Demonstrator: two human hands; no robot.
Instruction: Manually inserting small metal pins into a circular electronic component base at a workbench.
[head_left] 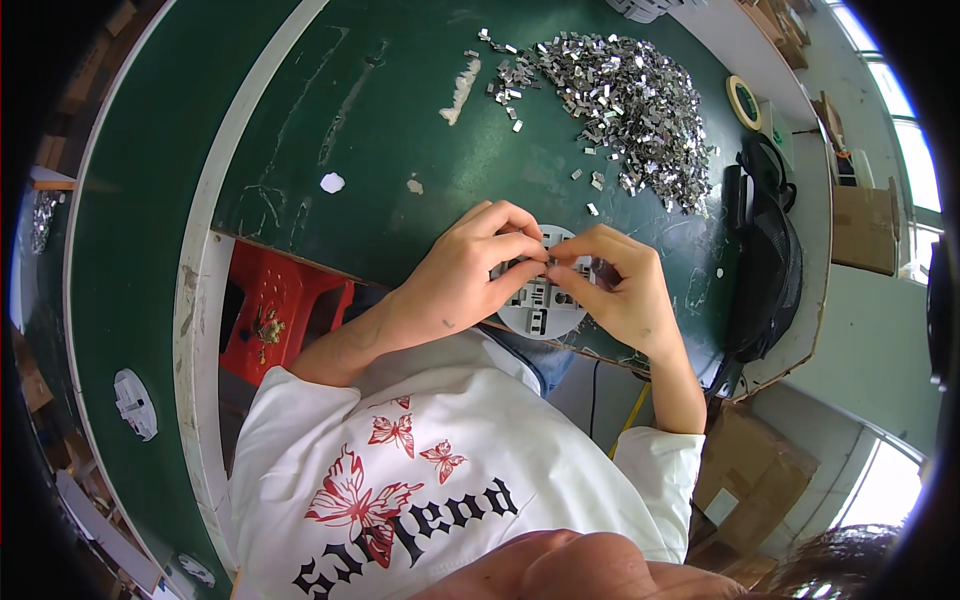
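Note:
A round pale grey plastic part (549, 322) with slots and raised ribs lies at the near edge of the green table. Over its middle, my left hand (483, 250) has thumb and forefinger pinched together. From the other side my right hand (615, 280) pinches at the same spot, the fingertips of both hands meeting. Whatever sits between them is small and mostly covered by the fingers. A heap of small shiny metal clips (640, 105) is spread at the far right of the table, with a few loose ones nearer my hands.
Behind the right hand lies a black bag (765, 260) along the table's side, with a roll of tape (743, 102) beyond it. A red stool (275, 300) stands under the left edge. Another round part (135, 404) rests on the green surface at far left.

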